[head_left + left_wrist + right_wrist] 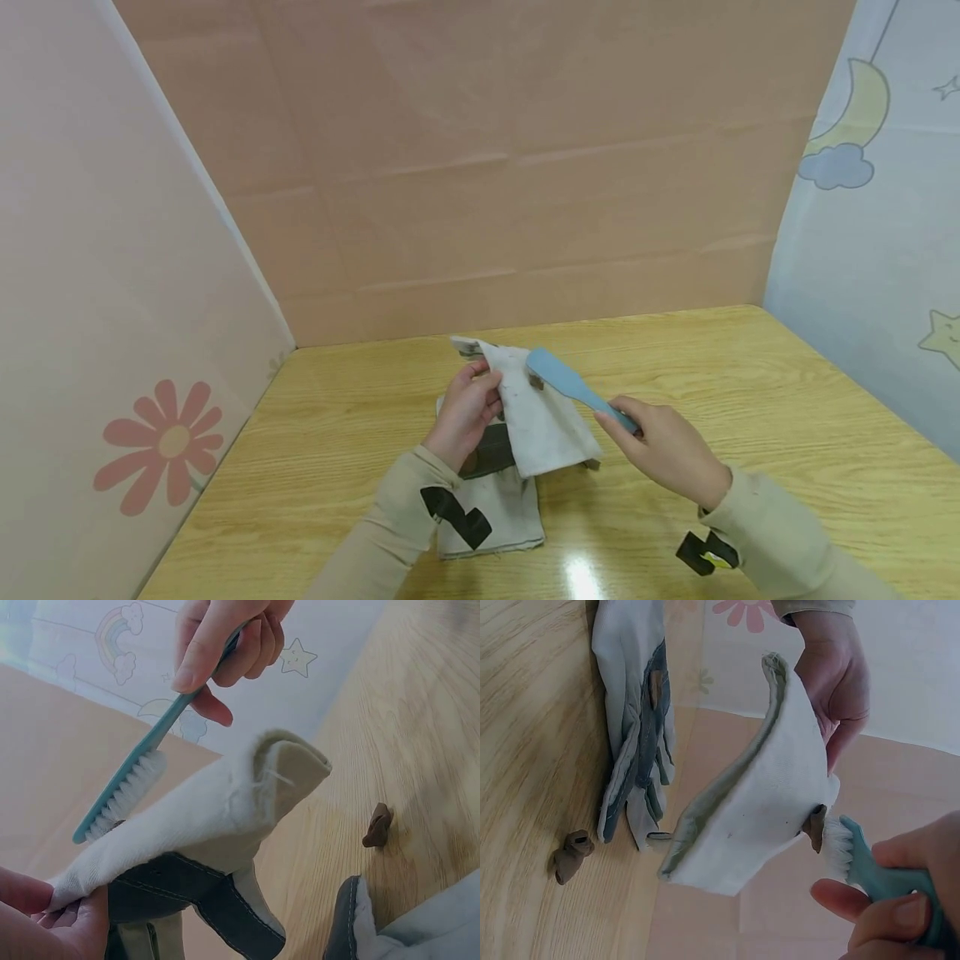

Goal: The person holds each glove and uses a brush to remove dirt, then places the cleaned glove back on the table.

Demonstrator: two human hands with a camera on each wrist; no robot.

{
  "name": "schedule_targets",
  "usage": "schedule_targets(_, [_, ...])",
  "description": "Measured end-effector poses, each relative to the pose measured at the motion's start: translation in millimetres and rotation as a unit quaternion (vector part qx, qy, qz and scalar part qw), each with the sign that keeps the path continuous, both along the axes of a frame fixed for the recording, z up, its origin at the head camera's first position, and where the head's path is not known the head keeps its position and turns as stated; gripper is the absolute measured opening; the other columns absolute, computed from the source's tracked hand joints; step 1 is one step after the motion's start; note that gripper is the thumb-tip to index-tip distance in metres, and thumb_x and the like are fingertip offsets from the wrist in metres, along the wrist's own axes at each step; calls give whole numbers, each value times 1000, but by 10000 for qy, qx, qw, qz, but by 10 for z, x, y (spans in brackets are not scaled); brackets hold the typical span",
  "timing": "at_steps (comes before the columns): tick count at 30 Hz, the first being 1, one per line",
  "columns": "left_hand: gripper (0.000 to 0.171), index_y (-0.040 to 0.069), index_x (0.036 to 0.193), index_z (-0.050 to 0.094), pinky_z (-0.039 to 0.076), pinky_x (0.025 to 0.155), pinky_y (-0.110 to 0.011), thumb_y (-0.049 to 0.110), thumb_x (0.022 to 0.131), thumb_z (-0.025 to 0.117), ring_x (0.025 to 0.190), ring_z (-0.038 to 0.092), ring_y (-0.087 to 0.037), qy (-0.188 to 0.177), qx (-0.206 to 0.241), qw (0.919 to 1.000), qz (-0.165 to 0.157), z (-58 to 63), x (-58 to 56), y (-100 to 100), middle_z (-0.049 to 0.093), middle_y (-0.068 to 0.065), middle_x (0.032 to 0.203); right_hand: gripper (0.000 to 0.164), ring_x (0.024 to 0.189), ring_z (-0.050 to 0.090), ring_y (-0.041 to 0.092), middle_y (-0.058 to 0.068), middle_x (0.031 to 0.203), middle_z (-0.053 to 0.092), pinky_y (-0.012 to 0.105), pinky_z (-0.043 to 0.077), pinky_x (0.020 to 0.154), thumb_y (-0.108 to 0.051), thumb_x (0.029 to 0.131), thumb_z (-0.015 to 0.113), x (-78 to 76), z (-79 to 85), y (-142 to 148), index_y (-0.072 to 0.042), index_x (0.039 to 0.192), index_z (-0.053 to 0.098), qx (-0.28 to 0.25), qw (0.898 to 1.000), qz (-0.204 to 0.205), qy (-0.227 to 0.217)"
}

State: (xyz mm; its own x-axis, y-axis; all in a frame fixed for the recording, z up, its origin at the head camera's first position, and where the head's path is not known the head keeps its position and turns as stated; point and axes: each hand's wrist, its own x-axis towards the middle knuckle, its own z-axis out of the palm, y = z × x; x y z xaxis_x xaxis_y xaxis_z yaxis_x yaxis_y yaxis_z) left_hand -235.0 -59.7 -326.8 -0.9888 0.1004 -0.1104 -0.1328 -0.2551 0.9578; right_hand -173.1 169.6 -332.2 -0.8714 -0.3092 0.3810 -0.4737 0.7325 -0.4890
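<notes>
My left hand (467, 408) pinches a white cloth work glove (546, 421) with dark grey patches and holds it up above the table. In my right hand (667, 450) is the handle of a light blue brush (142, 750) with white bristles. Those bristles meet a brown lump (815, 827) stuck on the glove's white side, as the right wrist view shows. A second glove (491, 521) of the same kind lies flat on the table under the left hand. Part of it is hidden by the raised glove and the left forearm.
Another brown lump (571, 856) lies loose on the wooden table (337, 467), near the lying glove. A plain pinkish-brown backdrop (487, 208) stands behind the table, with printed panels on the left and right sides.
</notes>
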Motion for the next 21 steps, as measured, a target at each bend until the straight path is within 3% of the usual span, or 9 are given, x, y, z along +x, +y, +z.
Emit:
schedule_targets(10, [35,-2,130,34,46,70,-20,5,97,42,75,59,-4,22,29,9999,-113,-18,5,-1,56,-5,99,16,43,17,-3,-10,53,27,18,24,42,-21,96,52,-19,40,-33,-12,85,57,-187,9995,54,233])
schedule_targets(21, [34,-2,131,35,48,74,-21,6,98,40,81,60,-5,95,87,9997,-220,-12,29,-9,57,-8,105,17,43,20,-2,-10,52,30,18,24,43,-23,96,52,-24,-2,-78,-10,87,59,-39,10000,50,36])
